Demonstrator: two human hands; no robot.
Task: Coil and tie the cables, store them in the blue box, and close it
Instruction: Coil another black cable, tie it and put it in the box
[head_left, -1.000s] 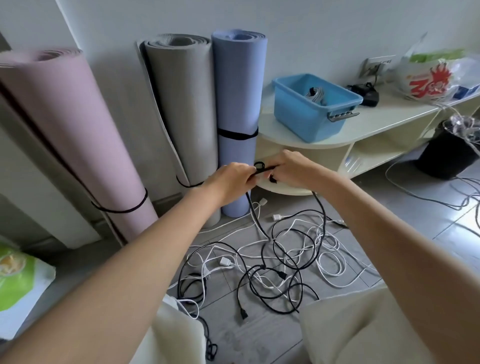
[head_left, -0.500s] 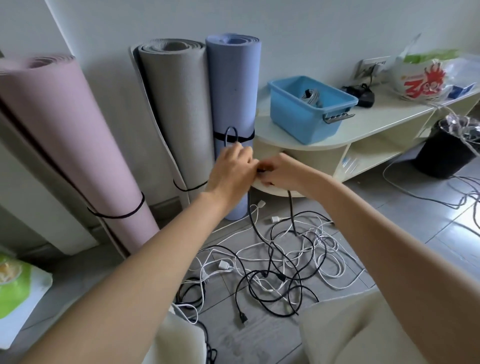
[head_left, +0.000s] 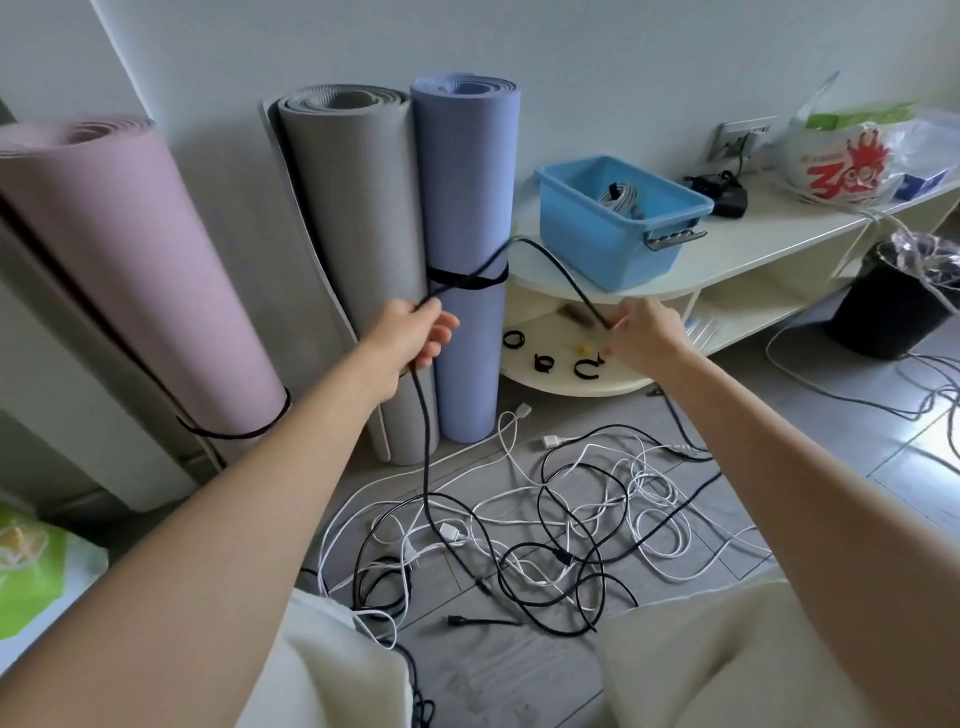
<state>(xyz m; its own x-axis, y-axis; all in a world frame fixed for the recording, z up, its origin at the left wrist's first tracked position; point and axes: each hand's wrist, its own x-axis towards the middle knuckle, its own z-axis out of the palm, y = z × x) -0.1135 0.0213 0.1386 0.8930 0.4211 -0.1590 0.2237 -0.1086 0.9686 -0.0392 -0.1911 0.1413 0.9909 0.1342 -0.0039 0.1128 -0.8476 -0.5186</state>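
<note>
A black cable (head_left: 550, 260) arcs in a loop between my two hands, held up in front of the shelf. My left hand (head_left: 410, 338) grips one side of it, and from there the cable drops to the floor. My right hand (head_left: 639, 335) pinches the other side. Below lies a tangle of black and white cables (head_left: 545, 525) on the grey tiles. The blue box (head_left: 613, 236) stands open on the shelf top with a coiled grey cable (head_left: 621, 195) inside. Black cable ties (head_left: 543, 358) lie on the lower shelf.
Three rolled mats, pink (head_left: 130, 249), grey (head_left: 363, 218) and blue (head_left: 467, 208), lean on the wall at left. The cream shelf unit (head_left: 779, 234) carries a black adapter (head_left: 722, 189) and plastic bags (head_left: 841, 150). A black bin (head_left: 893, 301) stands at right.
My hands were close together at the cable; now they have moved apart, drawing a wide loop of black cable out between them. The view tilted slightly.
</note>
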